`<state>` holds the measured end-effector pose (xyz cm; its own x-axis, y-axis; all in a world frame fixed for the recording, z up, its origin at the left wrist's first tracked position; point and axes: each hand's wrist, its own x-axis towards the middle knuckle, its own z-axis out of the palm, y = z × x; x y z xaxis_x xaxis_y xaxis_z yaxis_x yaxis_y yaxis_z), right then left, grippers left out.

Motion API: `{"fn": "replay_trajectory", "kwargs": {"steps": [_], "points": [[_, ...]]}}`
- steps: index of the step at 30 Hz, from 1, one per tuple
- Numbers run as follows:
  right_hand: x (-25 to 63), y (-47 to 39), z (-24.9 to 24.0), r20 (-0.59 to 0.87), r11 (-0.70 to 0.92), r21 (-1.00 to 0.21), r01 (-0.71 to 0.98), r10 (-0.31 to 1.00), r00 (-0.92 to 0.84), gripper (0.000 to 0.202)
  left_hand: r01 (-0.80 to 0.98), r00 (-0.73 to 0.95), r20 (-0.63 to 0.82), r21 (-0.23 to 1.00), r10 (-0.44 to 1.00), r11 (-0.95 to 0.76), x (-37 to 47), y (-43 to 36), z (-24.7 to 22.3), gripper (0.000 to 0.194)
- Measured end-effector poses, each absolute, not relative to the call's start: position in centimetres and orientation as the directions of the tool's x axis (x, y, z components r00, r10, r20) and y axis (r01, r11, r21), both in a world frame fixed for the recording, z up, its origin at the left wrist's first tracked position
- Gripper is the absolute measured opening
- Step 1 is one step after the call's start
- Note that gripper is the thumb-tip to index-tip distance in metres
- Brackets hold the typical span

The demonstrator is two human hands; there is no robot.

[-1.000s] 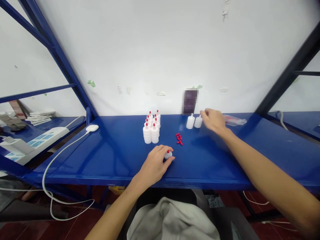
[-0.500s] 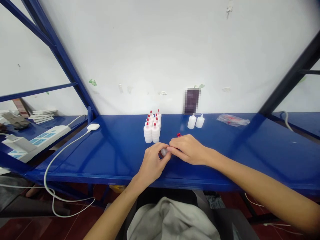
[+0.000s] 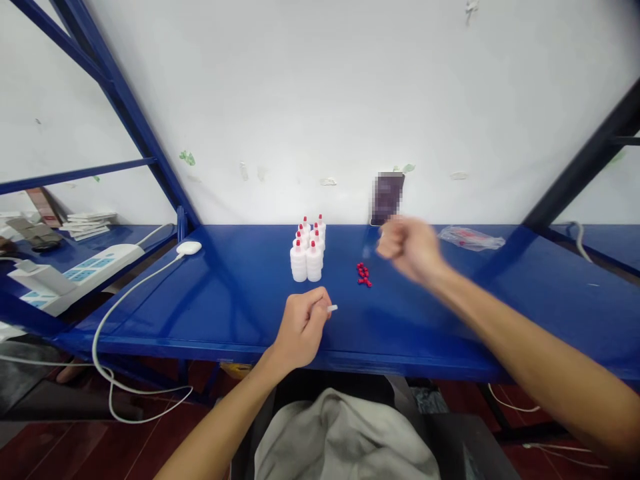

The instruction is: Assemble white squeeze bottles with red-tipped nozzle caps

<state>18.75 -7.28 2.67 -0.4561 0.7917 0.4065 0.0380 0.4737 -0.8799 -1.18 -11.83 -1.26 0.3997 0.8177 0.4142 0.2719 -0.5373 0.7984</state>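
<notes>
The left hand (image 3: 301,325) is closed on a white nozzle (image 3: 333,308), whose tip pokes out right of the thumb. Beyond that grip stand red-capped white bottles (image 3: 314,263) in two rows; loose red caps (image 3: 363,272) lie to its far right. The right hand (image 3: 413,249), farther out, is curled and blurred; whether it holds anything I cannot tell.

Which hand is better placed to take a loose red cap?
Probably the right hand: it is near the loose caps, while the left hand holds a white-tipped object. Blur hides whether the right holds anything.
</notes>
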Motion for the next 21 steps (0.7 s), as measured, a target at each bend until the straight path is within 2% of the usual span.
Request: {"fn": "replay_trajectory", "kwargs": {"steps": [2, 3, 4, 5, 6, 8, 9, 10, 12, 14, 16, 19, 21], "points": [[21.3, -5.8, 3.8, 0.503, 0.495, -0.864, -0.087, 0.85, -0.155, 0.042, 0.24, 0.336, 0.388, 0.846, 0.858, -0.477, -1.6, -12.0, -1.4, 0.035], [22.6, -5.0, 4.1, 0.552, 0.549, -0.833, -0.071, 0.833, -0.029, 0.041, 0.21, 0.296, 0.38, 0.869, 0.876, -0.448, -1.7, -12.1, -1.4, 0.036], [23.9, -4.3, 4.3, 0.596, 0.596, -0.803, 0.024, 0.801, 0.046, 0.041, 0.177, 0.262, 0.375, 0.887, 0.889, -0.426, -1.8, -12.1, -1.4, 0.035], [24.8, -3.8, 4.2, 0.617, 0.599, -0.778, 0.189, 0.786, 0.045, 0.04, 0.152, 0.239, 0.372, 0.898, 0.897, -0.413, -1.8, -12.0, -1.4, 0.034], [25.4, -3.4, 3.8, 0.591, 0.554, -0.724, 0.411, 0.806, -0.046, 0.039, 0.143, 0.233, 0.372, 0.901, 0.898, -0.41, -1.7, -12.0, -1.3, 0.031], [25.6, -3.0, 2.4, 0.401, 0.448, -0.457, 0.769, 0.875, -0.271, 0.036, 0.173, 0.245, 0.369, 0.893, 0.897, -0.415, -1.4, -11.8, -1.3, 0.022], [25.2, -2.9, 1.6, 0.264, 0.393, -0.304, 0.868, 0.91, -0.32, 0.035, 0.205, 0.25, 0.355, 0.89, 0.901, -0.407, -1.2, -11.7, -1.2, 0.018], [24.8, -3.0, 0.9, 0.142, 0.343, -0.183, 0.922, 0.937, -0.32, 0.035, 0.239, 0.25, 0.333, 0.889, 0.909, -0.391, -1.1, -11.6, -1.2, 0.019], [23.7, -3.3, 0.1, 0.011, 0.26, -0.062, 0.964, 0.966, -0.26, 0.041, 0.301, 0.25, 0.287, 0.885, 0.925, -0.355, -0.7, -11.4, -1.2, 0.029], [22.8, -3.8, 0.0, 0.004, 0.223, -0.062, 0.973, 0.975, -0.223, 0.05, 0.361, 0.256, 0.265, 0.866, 0.93, -0.346, -0.5, -11.3, -1.3, 0.035], [22.2, -4.6, 0.6, 0.096, 0.248, -0.124, 0.961, 0.967, -0.237, 0.053, 0.397, 0.261, 0.264, 0.847, 0.928, -0.353, -0.3, -11.2, -1.4, 0.036], [20.9, -6.0, 1.3, 0.251, 0.465, -0.302, 0.832, 0.881, -0.402, 0.046, 0.404, 0.274, 0.279, 0.835, 0.92, -0.373, -0.4, -11.1, -1.5, 0.039], [19.8, -6.7, 1.3, 0.288, 0.623, -0.464, 0.63, 0.778, -0.558, 0.043, 0.391, 0.304, 0.312, 0.821, 0.9, -0.416, -0.4, -11.0, -1.7, 0.044]]}}
